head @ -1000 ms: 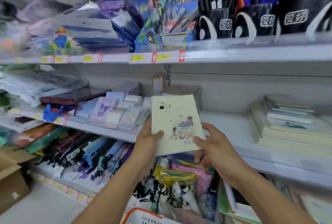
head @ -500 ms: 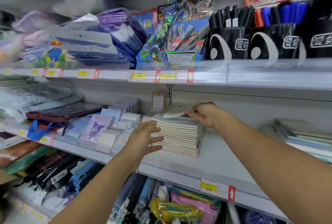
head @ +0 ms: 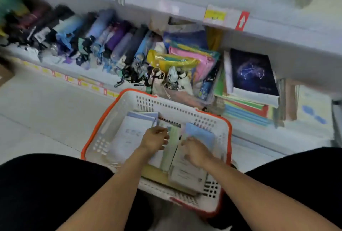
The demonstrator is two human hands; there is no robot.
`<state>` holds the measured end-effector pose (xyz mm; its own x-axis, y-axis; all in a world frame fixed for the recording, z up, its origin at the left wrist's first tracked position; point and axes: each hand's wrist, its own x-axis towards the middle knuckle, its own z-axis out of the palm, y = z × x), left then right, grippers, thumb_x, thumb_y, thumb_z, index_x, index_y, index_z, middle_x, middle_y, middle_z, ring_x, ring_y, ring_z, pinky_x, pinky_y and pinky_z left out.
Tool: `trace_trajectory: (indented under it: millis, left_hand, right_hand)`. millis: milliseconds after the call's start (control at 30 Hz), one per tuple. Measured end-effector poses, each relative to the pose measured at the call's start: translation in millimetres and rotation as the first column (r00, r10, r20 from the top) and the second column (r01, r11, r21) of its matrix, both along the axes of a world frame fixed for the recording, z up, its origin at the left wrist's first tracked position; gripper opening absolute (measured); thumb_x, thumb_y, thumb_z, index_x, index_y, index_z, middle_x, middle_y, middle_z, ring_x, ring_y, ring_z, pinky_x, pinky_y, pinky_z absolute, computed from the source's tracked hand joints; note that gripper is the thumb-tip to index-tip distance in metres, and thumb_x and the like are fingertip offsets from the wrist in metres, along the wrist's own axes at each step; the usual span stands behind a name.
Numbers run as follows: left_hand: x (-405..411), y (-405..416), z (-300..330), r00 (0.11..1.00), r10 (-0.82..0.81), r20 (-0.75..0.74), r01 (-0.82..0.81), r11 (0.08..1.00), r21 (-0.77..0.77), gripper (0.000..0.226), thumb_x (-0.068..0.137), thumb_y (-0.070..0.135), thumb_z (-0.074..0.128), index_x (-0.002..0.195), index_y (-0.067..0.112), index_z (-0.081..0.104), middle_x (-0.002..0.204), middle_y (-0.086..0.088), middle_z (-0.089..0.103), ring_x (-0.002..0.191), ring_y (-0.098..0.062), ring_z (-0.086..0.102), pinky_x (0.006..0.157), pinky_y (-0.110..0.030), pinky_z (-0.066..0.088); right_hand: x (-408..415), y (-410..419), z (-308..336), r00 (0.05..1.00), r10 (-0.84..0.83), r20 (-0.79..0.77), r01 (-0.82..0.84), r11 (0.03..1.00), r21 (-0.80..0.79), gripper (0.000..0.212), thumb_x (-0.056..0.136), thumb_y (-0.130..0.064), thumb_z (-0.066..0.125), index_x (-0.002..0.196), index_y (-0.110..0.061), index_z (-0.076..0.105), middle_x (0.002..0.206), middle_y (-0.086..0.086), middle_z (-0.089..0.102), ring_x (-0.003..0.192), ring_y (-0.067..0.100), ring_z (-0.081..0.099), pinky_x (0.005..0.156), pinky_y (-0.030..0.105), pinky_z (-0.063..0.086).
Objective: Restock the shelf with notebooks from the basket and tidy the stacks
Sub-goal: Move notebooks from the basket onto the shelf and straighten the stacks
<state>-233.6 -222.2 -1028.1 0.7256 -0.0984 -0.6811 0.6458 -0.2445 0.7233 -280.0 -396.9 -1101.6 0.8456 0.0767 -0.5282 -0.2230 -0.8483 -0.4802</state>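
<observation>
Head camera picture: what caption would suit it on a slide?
Both hands reach into a basket of notebooks below a shelf.

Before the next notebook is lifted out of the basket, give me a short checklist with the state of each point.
1. Both hands inside the basket: ok.
2. Left hand on a notebook: ok, fingers at the green notebook.
3. Right hand gripping something: cannot tell, blurred.
4. Notebooks left to restock: ok, several lie in the basket.
5. Room on the shelf above: cannot tell, barely in view.
</observation>
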Motion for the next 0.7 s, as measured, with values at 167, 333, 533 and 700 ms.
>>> trace_trajectory:
  millis: [167, 333, 533, 700]
  left_hand:
    - [-23, 4, -59, 0.963, -0.268, 0.027, 0.246, 0.916, 0.317, 0.007, 0.097, 0.02, 0.054, 0.099, 0.018, 0.061, 0.104, -0.009, 0.069, 0.089, -0.025, 0.065, 0.077, -0.036, 0.057]
    - [-14, -6, -53, 0.877, -0.474, 0.081, 0.399, 0.812, 0.426, 0.023, 0.096, 0.031, 0.055, 0.114, 0.018, 0.063, 0.104, 0.0, 0.065, 0.097, -0.02, 0.063, 0.076, -0.025, 0.047]
    - [-22, -9, -58, 0.86, -0.509, -0.046, 0.489, 0.794, 0.361, 0.048, 0.085, 0.045, 0.068, 0.124, 0.019, 0.057, 0.121, -0.001, 0.062, 0.099, -0.016, 0.059, 0.077, -0.025, 0.046]
    - [-15, -22, -48, 0.798, -0.601, -0.047, 0.596, 0.776, 0.206, 0.041, 0.086, 0.01, 0.065, 0.125, 0.017, 0.054, 0.122, -0.002, 0.059, 0.108, -0.022, 0.056, 0.085, -0.031, 0.047]
  right_hand:
    - [-21, 7, -22, 0.925, 0.37, 0.087, -0.338, 0.905, -0.257, 0.072, 0.089, 0.012, 0.05, 0.153, -0.013, 0.028, 0.159, 0.009, 0.024, 0.141, 0.037, 0.03, 0.104, 0.044, 0.038]
    - [-7, 7, -30, 0.878, 0.475, 0.062, -0.424, 0.83, -0.363, 0.043, 0.102, -0.023, 0.036, 0.144, -0.017, 0.045, 0.148, 0.014, 0.042, 0.134, 0.04, 0.04, 0.102, 0.05, 0.041]
    - [-3, 0, -4, 0.889, 0.418, 0.186, -0.342, 0.877, -0.338, 0.026, 0.097, -0.007, 0.046, 0.12, -0.01, 0.059, 0.119, 0.013, 0.056, 0.11, 0.033, 0.054, 0.077, 0.037, 0.042]
    - [37, 6, 31, 0.975, 0.152, 0.164, -0.181, 0.967, 0.181, 0.017, 0.079, -0.003, 0.074, 0.095, -0.009, 0.073, 0.094, 0.003, 0.065, 0.087, 0.02, 0.064, 0.077, 0.029, 0.049]
